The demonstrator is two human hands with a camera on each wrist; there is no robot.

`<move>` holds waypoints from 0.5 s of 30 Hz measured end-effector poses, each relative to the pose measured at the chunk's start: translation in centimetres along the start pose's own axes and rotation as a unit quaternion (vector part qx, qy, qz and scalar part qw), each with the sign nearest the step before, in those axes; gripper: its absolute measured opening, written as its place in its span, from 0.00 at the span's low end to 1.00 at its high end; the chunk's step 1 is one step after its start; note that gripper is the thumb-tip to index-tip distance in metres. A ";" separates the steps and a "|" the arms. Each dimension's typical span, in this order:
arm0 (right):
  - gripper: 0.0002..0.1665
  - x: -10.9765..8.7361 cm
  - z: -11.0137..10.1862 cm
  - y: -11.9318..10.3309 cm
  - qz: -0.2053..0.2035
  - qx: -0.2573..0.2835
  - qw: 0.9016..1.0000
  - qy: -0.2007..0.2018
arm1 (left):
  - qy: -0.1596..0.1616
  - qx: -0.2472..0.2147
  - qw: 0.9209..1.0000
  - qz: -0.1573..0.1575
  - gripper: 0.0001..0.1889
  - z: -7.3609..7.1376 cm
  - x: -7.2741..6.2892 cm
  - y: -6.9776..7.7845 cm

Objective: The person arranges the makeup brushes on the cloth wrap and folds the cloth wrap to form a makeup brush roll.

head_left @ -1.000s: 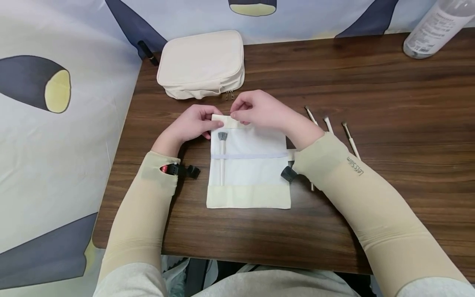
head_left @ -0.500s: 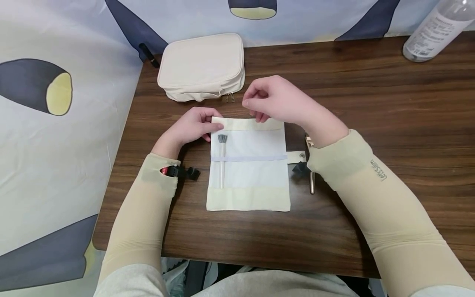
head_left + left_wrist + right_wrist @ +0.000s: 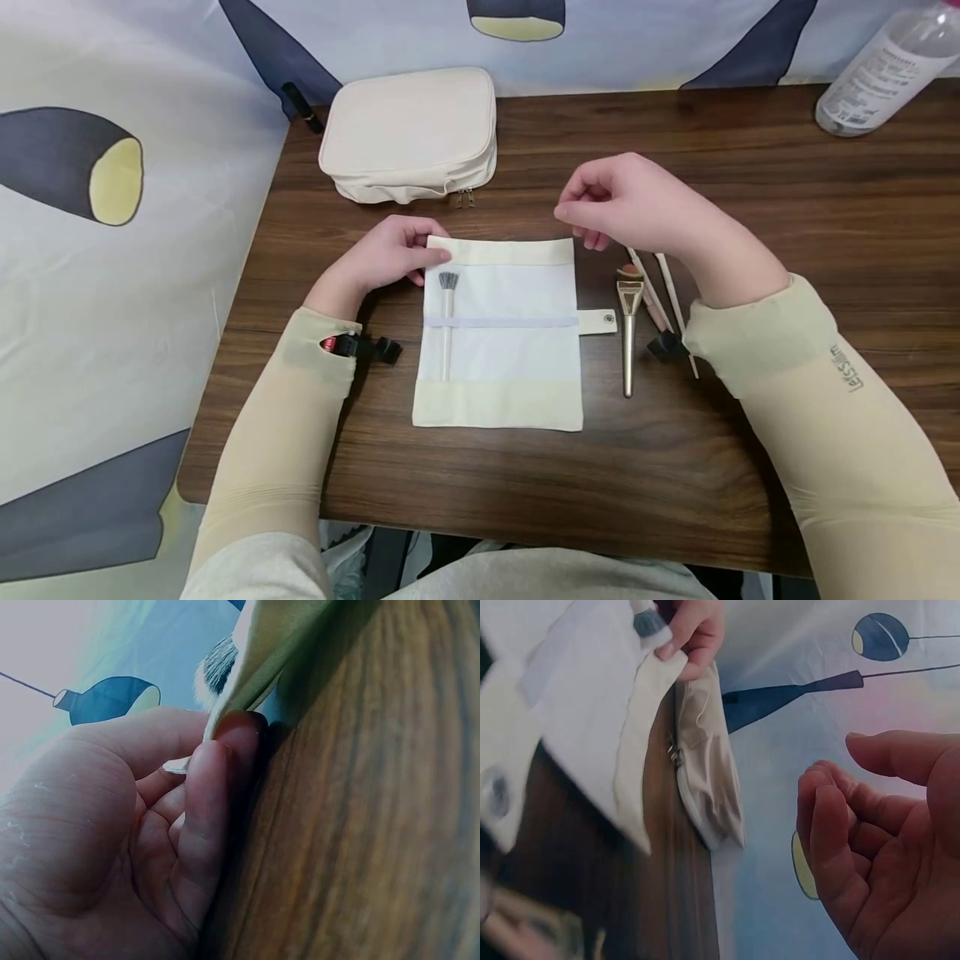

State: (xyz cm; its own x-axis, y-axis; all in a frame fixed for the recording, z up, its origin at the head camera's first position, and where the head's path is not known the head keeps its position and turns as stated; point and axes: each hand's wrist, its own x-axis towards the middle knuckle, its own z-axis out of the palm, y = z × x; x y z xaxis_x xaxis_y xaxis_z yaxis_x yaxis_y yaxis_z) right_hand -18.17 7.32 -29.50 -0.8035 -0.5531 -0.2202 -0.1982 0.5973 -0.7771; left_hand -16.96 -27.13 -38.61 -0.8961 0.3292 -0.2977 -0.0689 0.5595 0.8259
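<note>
A cream and white cloth brush roll [image 3: 517, 354] lies spread on the table. My left hand [image 3: 386, 252] pinches its top left corner between thumb and fingers; the left wrist view shows the cloth edge [image 3: 262, 664] in that grip. One makeup brush [image 3: 447, 308] with grey bristles sits in the roll's left side, under the elastic band. My right hand [image 3: 633, 207] hovers up and right of the roll, fingers loosely curled. Nothing is between its thumb and fingers [image 3: 829, 825] in the right wrist view. Below it lies a gold-ferruled brush [image 3: 628, 333], beside the roll's snap tab [image 3: 597, 322].
More slim brushes [image 3: 671, 292] lie under the right forearm, partly hidden. A cream zip case [image 3: 412, 129] stands behind the roll, with a small black tube [image 3: 302, 107] at its left. A clear labelled bottle [image 3: 885, 75] stands at the back right. Patterned sheeting borders the table's back and left.
My right hand has left the roll's top edge and moved right, uncovering the snap tab and the gold-ferruled brush. The left hand keeps its hold on the corner.
</note>
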 end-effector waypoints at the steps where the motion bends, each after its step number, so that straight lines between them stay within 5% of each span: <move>1: 0.16 -0.2 0.0 0.2 0.007 -0.001 1.000 -0.005 | 0.000 0.000 1.000 -0.001 0.07 0.0 -0.1 0.0; 7: 0.15 -1.5 0.0 1.9 0.025 -0.036 0.999 -0.032 | 0.002 0.005 1.000 0.000 0.07 -0.1 -0.2 -0.1; 15: 0.13 -3.0 0.3 3.0 0.001 -0.133 0.988 -0.079 | 0.000 0.000 1.000 0.001 0.06 -0.1 -0.1 0.0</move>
State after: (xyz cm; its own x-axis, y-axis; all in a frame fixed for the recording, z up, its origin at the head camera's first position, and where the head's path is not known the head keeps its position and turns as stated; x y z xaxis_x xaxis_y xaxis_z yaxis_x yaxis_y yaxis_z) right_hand -16.20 10.58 -31.33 -0.7100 -0.6234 -0.3274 -0.3541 0.7181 -0.5991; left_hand -16.95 -27.24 -38.51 -0.8961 0.3304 -0.2965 -0.0674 0.5588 0.8266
